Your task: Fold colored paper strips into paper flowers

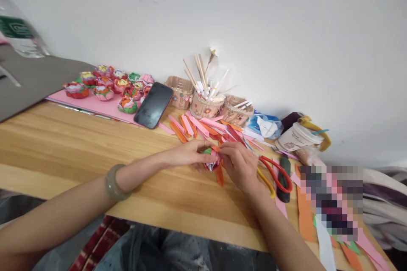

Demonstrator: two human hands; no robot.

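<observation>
On the table (79, 148), the left hand (187, 152) cups the paper flower (212, 161); the right hand (240, 161) is closed, pinching its edge. From the flower, scissors (288, 178) lie just past three o'clock, where the right forearm could snag their handles. Knocking the cup (294, 137), before three o'clock, could spill any drink. Squeezing too hard might crush the folds.

White wall (270, 17) — pale wooden table (57, 144).
</observation>
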